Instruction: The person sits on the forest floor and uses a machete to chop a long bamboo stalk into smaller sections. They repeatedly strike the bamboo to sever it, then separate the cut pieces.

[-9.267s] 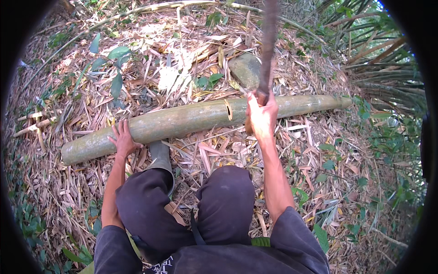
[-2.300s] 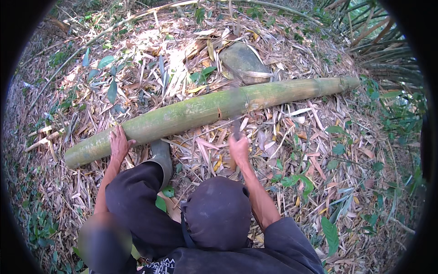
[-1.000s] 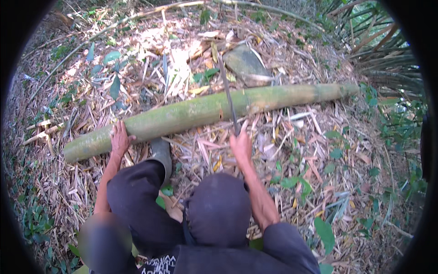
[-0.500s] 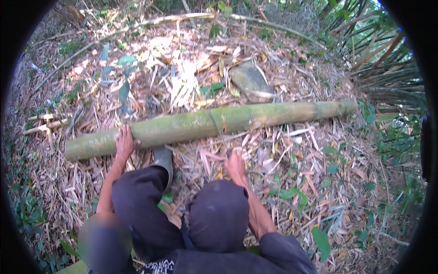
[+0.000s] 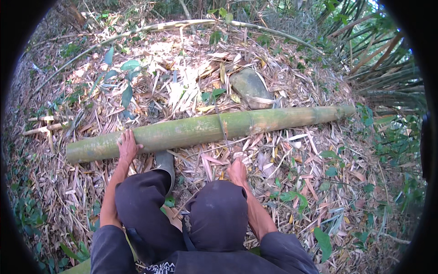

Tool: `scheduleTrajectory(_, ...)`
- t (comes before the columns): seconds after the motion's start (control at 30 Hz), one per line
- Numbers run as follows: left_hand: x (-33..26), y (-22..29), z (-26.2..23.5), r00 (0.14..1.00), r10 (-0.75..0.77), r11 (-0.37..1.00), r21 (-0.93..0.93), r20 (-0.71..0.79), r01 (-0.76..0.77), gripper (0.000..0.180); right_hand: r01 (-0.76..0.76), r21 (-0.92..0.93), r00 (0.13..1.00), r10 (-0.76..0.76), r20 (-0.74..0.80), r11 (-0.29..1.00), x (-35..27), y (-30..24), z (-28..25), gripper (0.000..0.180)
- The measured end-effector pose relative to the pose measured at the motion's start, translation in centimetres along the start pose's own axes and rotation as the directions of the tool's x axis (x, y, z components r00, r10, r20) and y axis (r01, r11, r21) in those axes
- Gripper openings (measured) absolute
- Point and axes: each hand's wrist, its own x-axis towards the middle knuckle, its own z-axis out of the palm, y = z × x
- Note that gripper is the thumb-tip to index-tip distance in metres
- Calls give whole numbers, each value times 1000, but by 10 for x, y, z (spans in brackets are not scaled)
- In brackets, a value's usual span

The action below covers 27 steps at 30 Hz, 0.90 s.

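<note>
A thick green bamboo pole (image 5: 182,133) lies across the ground in front of me. My left hand (image 5: 128,145) rests on it near its left end, fingers spread over the top and thumb on the near side. My right hand (image 5: 237,171) is closed around a handle that it hides, low on the near side of the pole. From that fist a thin dark saw blade (image 5: 226,135), seen almost edge-on, runs away from me across the bamboo beside a joint. A grey boot (image 5: 165,160) stands against the pole's near side, between my hands.
Dry leaves and bamboo scraps cover the ground. Beyond the pole lies a flat grey stone (image 5: 251,86), with a long thin cane (image 5: 137,30) arching farther back. Cut sticks (image 5: 49,125) are at the left. Bamboo stems (image 5: 394,75) crowd the far right.
My right fist has drawn slightly toward me along the blade's line. My left hand keeps its place on the pole. The whole view has shifted a little.
</note>
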Motion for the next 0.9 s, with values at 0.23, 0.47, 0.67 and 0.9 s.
scheduleTrajectory(0.23,-10,-8,2,1000,-7,1000,-15,-23,7,91,110,812,984,54,-171,573,7,-95,-129,23)
scheduleTrajectory(0.47,-7,-14,0,999,-6,1000,12,-48,7,90,340,843,894,134,-427,416,17,-80,-116,4)
scheduleTrajectory(0.67,0,-16,12,995,59,998,14,-77,-58,90,-135,610,985,36,172,781,7,9,-14,12)
scheduleTrajectory(0.9,-8,-10,-3,1000,1,1000,-9,-7,-1,91,409,845,873,120,-472,344,25,-89,-184,5)
